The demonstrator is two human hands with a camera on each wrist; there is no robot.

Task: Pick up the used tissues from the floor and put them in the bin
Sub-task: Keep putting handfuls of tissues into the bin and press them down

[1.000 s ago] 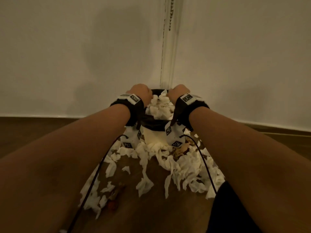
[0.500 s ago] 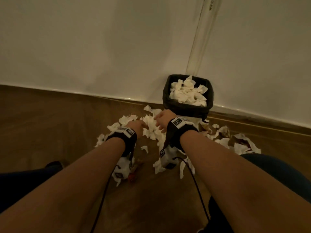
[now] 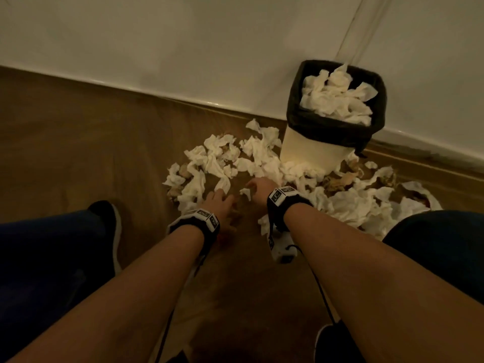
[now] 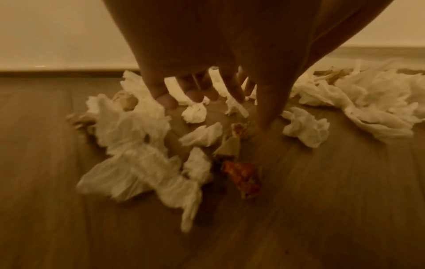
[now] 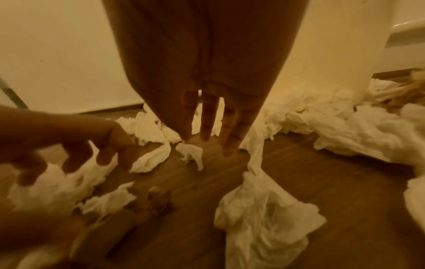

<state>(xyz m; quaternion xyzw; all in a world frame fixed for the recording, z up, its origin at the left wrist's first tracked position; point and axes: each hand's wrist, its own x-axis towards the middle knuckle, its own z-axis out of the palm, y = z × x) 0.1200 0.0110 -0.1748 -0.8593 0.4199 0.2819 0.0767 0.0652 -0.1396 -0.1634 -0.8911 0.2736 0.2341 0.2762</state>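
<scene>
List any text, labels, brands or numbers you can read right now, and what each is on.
No readable words or numbers in any view.
Left wrist band: black-and-white square marker patterns only, no letters.
Right wrist band: the same kind of marker patterns, no letters.
Bin: plain wall, no label visible.
Orange-red wrapper scrap: any print too blurred to read.

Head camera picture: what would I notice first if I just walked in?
Probably the big mess of crumpled white tissues spread over the wooden floor. Next, the bin by the wall, its black liner heaped with tissues. Both hands, left hand and right hand, reach down among the tissues, holding nothing.
</scene>
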